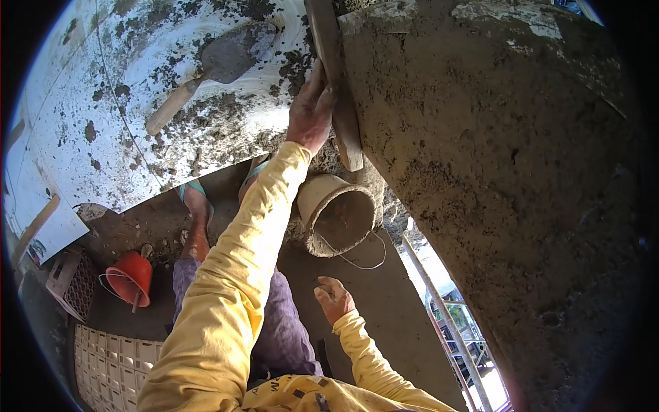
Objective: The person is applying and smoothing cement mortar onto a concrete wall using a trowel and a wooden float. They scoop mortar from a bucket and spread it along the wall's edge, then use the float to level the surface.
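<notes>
My left hand (312, 115) reaches forward and grips the left edge of a long wooden board (332, 75). The board stands along the near edge of a wall coated in wet grey mortar (480, 151); my fingertips are partly hidden at the wood. Lower down, my right hand (334, 299) hangs in the air with loosely curled fingers and nothing visible in it. Nearest to it is a mortar-crusted bucket (317, 199) with a wire handle, tipped so that its mouth shows. A mortar-covered trowel (230, 55) with a wooden handle lies on the white splattered sheet (55, 137) left of my left hand.
At the lower left are a red bucket (137, 271) with a stick in it, a dark crate (72, 281) and a cream crate (113, 364). Another wooden handle (34, 230) lies at the sheet's left edge. Scaffold poles (446, 316) cross an opening at the right.
</notes>
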Demonstrator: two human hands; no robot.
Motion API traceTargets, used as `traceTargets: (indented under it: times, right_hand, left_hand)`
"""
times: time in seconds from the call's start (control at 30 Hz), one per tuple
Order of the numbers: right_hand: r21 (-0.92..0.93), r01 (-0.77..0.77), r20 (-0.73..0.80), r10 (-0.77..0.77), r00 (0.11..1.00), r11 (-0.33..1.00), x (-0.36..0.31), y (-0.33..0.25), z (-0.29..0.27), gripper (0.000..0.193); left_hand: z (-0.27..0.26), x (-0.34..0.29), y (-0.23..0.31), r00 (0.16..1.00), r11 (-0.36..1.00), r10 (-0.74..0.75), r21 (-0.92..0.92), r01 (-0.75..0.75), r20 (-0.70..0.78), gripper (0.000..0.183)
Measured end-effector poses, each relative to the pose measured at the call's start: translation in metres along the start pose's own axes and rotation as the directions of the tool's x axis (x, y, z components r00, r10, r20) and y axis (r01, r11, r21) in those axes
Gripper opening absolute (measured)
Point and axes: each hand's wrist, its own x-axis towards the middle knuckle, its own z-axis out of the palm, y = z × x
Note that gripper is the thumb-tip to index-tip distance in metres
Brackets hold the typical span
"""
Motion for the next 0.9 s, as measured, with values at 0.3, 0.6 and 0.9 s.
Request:
traceTargets:
  times: [0.3,0.6,0.9]
  right_hand:
    - [0.003,0.022,0.023,-0.022,0.999,1.0,0.003,0.011,-0.001,0.042]
    - [0.027,0.059,0.008,-0.059,0.998,0.998,0.006,0.011,0.008,0.041]
    - [0.061,-0.006,0.002,0.006,1.0,0.998,0.011,0.009,0.003,0.04]
  left_hand:
    - [0.007,0.023,0.04,0.998,0.995,0.066,-0.082,-0.065,0.01,0.058]
    - [0.016,0.028,0.105,0.965,0.95,0.258,0.166,-0.263,0.053,0.06]
    - [0.045,-0.079,0.141,0.99,0.994,0.112,-0.025,-0.11,0.085,0.064]
